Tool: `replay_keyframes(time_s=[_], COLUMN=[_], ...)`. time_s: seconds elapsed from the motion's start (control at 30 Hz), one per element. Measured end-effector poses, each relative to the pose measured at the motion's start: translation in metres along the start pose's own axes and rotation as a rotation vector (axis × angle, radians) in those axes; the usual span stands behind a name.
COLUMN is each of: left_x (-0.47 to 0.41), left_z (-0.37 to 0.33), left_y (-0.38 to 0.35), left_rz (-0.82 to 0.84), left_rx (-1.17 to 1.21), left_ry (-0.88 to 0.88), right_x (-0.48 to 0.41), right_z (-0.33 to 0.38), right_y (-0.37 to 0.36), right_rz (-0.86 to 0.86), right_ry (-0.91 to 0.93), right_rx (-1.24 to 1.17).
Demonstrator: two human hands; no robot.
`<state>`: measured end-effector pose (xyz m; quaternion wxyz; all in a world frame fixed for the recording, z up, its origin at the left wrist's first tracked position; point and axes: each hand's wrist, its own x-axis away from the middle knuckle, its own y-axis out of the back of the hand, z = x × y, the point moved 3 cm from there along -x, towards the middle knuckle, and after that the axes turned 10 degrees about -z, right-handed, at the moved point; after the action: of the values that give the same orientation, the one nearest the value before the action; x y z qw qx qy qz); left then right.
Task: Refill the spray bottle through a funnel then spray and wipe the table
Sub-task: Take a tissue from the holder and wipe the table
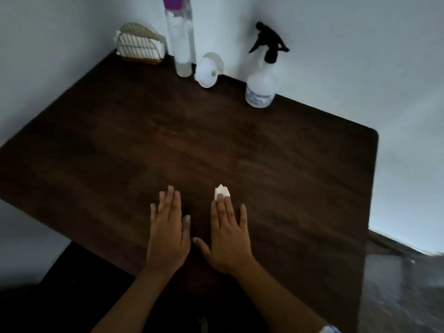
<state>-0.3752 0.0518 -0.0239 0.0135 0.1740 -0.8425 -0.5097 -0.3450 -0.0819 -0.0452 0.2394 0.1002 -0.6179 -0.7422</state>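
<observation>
Dark wood fills most of what I see from the head camera: the table (264,164), dim under poor light. Going from the left along the far edge against the wall, I find a gold wire napkin holder (140,44) with white napkins in it, then a tall clear bottle (181,42) with a purple top, standing upright. Just beside that bottle a white funnel (207,72) lies tipped on its side, its spout end facing me. Further right, apart from the funnel, the spray bottle (262,85) stands upright with its black trigger head on; I cannot tell how full it is.

Nearer to me, both hands lie palm down on the wood, side by side and close together. My left hand (168,234) is flat and spread with nothing under it that I can see. My right hand (229,236) is also flat, its fingertips pressing on a small wad of white tissue (221,191) that pokes out beyond them toward the far edge. The spray bottle and funnel are well apart from both hands, across the table; the bottle is beyond and to the right of my right hand
</observation>
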Motion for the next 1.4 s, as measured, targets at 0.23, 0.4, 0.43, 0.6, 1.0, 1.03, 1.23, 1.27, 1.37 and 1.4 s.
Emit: replay_keyframes(time_s=[0.23,0.4,0.43,0.6,1.0,1.03,1.23,1.27,1.37,1.4], left_x=[0.009,0.029,0.034,0.044,0.06,0.062,0.074,0.076,0.081,0.082], left_z=[-0.009,-0.009,-0.006,0.004,-0.013,-0.018,-0.052,-0.058,-0.07,-0.071], left_y=[-0.001,0.004,0.004,0.0,-0.013,-0.015,-0.043,-0.05,-0.061,-0.061], left_rz=[0.069,0.064,0.07,0.093,0.106,0.115,0.099,0.092,0.043,0.025], left_rx=[-0.009,0.02,0.023,-0.001,-0.09,-0.094,-0.089,-0.071,-0.026,-0.025], left_ry=[-0.097,-0.097,-0.098,-0.09,-0.113,-0.105,-0.02,0.0,0.092,0.117], right_x=[-0.038,-0.008,0.006,0.07,0.01,0.013,0.08,0.089,0.086,0.075], right_z=[-0.015,-0.017,-0.014,0.01,-0.091,-0.106,-0.107,-0.094,-0.061,-0.057], right_y=[0.003,-0.001,-0.004,-0.02,0.017,0.02,0.015,0.01,-0.003,-0.003], right_rz=[-0.011,0.005,-0.004,-0.025,0.002,0.014,0.01,0.027,0.041,0.027], right_ry=[0.033,-0.021,-0.06,-0.004,-0.095,-0.136,-0.081,-0.001,0.265,0.331], right_rx=[0.072,0.063,0.047,0.032,0.138,0.139,0.146,0.12,0.053,0.056])
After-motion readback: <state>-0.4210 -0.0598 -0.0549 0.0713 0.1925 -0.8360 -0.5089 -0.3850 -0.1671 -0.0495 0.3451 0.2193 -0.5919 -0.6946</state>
